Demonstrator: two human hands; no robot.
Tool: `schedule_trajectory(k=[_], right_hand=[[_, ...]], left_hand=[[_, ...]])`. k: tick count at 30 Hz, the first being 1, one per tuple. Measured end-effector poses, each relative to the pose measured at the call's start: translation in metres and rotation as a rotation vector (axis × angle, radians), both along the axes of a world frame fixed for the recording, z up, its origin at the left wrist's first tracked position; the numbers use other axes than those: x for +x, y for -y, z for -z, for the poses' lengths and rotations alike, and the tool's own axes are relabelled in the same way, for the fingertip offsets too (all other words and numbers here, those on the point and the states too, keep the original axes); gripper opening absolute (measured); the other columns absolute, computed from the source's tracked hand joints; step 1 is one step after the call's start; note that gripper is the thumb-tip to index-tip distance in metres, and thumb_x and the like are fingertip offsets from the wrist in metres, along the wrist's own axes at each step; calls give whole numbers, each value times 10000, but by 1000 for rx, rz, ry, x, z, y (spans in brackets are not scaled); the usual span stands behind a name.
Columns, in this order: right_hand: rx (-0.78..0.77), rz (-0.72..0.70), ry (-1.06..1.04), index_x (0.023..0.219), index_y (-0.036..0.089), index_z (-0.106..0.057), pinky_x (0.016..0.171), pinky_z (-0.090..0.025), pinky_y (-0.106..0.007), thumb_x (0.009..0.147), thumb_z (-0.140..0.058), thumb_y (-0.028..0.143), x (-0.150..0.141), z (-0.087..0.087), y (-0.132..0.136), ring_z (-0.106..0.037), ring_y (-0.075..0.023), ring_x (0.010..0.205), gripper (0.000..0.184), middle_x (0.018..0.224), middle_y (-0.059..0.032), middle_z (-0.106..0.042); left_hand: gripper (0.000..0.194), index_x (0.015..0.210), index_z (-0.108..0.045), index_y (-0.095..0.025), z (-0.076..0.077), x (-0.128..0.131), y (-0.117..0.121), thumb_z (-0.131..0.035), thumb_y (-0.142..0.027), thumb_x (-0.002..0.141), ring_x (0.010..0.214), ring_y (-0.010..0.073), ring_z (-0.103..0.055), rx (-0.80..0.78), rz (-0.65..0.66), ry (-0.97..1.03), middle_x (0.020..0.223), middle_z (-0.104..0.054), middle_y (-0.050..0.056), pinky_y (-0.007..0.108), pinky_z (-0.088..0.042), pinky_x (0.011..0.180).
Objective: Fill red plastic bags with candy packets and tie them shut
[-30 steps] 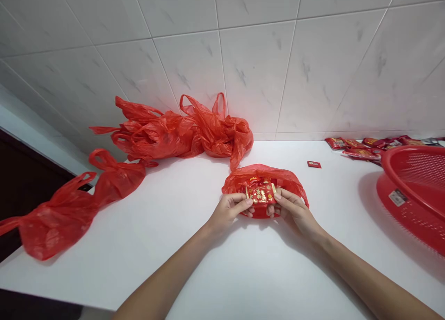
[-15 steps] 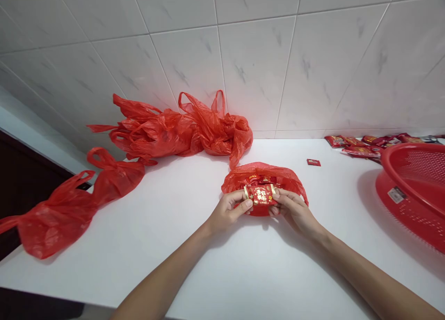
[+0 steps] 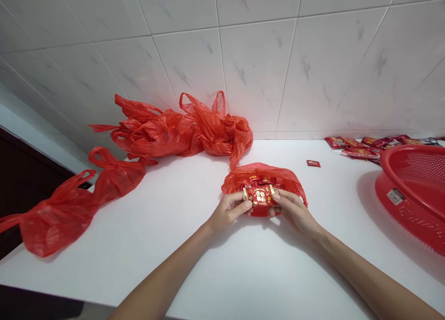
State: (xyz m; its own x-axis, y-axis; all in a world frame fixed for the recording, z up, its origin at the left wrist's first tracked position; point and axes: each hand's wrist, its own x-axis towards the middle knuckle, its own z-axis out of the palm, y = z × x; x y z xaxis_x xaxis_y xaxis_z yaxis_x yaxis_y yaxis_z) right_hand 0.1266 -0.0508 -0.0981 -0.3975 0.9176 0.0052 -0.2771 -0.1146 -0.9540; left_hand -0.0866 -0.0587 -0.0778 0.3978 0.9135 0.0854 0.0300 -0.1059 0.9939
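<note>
One small red rectangular wrapped packet with gold print (image 3: 261, 196) spans both hands: left hand (image 3: 225, 213) pinches its left end, right hand (image 3: 295, 209) pinches its right end, both nearly closed. It's at the mouth of an open red translucent plastic bag (image 3: 233, 178); more shiny red packets (image 3: 268, 179) inside, just beyond the hands. All on a white tabletop (image 3: 194, 273). Right of right hand: round red perforated plastic basket (image 3: 394, 178). Well left of left hand: two red plastic loop-handled bags (image 3: 57, 225). Beyond right hand: small flat red rectangle (image 3: 313, 163). Beyond left hand: bunched red plastic bags (image 3: 163, 137). Far right: red wrapped packets in a row (image 3: 361, 152), then pale tiled wall (image 3: 257, 69).
</note>
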Motion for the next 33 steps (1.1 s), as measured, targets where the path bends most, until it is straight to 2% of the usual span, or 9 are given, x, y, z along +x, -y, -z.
schedule_trajectory(k=[6,12,16,20,23,27,29,33], right_hand=[[49,-37,79,854,186,-685,660,-463,-306,828,-747,546,1,1,2,-554,-154,638,366,659,-10,-613],[85,-72,44,897,194,-710,696,-463,-303,866,-730,478,2,2,3,-570,-154,695,287,772,-29,-645],[69,-98,-11,879,198,-722,692,-462,-306,853,-748,459,0,1,4,-558,-150,672,264,737,-20,-638],[28,-127,-69,825,198,-703,683,-460,-303,854,-753,437,-1,-2,5,-554,-149,668,245,688,-10,-618],[28,-122,-64,828,196,-697,682,-462,-308,856,-750,436,-2,-2,6,-548,-149,671,247,702,-10,-609],[77,-130,-22,870,190,-697,685,-444,-308,871,-731,438,-2,1,5,-540,-148,679,251,723,-10,-605],[94,-136,6,823,184,-677,688,-434,-304,880,-722,432,-2,3,5,-538,-146,687,258,739,-15,-613],[98,-124,19,725,180,-628,695,-431,-296,892,-710,415,-3,3,7,-535,-144,697,300,728,-18,-612]], left_hand=[[381,696,-680,-155,1,1,-1,-683,-514,822,684,163,-527,-20,-22,-3,682,-604,34,300,-434,697],[377,1022,-760,-140,1,4,0,-679,-475,869,931,262,-661,-35,99,48,957,-741,120,384,-498,883],[366,1092,-758,-149,-3,4,3,-631,-445,918,1008,287,-680,-39,175,93,1000,-755,129,422,-500,952],[353,1097,-757,-154,-5,5,4,-615,-431,932,983,279,-700,-45,211,126,998,-762,128,419,-510,948],[348,1064,-755,-140,0,5,2,-644,-434,913,954,271,-704,-23,179,112,967,-765,124,415,-517,933],[338,986,-735,-126,8,4,0,-702,-442,869,882,235,-689,-13,26,58,929,-755,105,351,-526,832],[333,924,-728,-124,9,3,0,-701,-451,869,839,217,-678,-16,-22,37,891,-747,95,325,-519,785],[303,914,-732,-139,4,4,4,-685,-437,887,811,202,-676,-31,3,66,845,-745,75,318,-518,781]])
